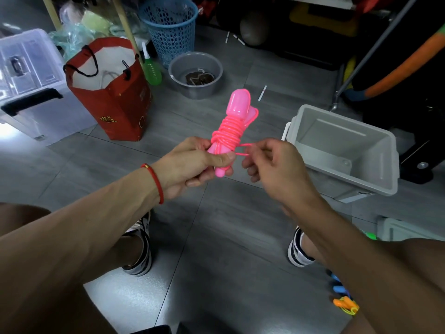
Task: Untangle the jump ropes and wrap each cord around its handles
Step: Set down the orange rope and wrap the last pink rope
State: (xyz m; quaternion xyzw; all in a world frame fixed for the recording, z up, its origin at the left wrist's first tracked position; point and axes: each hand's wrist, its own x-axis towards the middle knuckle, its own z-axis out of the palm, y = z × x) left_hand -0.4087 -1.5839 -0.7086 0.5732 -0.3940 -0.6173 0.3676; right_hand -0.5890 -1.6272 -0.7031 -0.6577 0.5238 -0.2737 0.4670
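Observation:
A pink jump rope is held upright in the middle of the view, its two handles side by side and its pink cord coiled tightly around them. My left hand grips the lower ends of the handles. My right hand pinches a short free loop of the cord just to the right of the bundle. At the lower right, partly hidden by my right arm, lie more jump ropes: blue handles and orange handles with a yellow cord.
A grey plastic bin stands open at the right. A red paper bag, a clear storage box, a blue mesh basket and a grey basin stand behind on the tiled floor. My two feet rest below.

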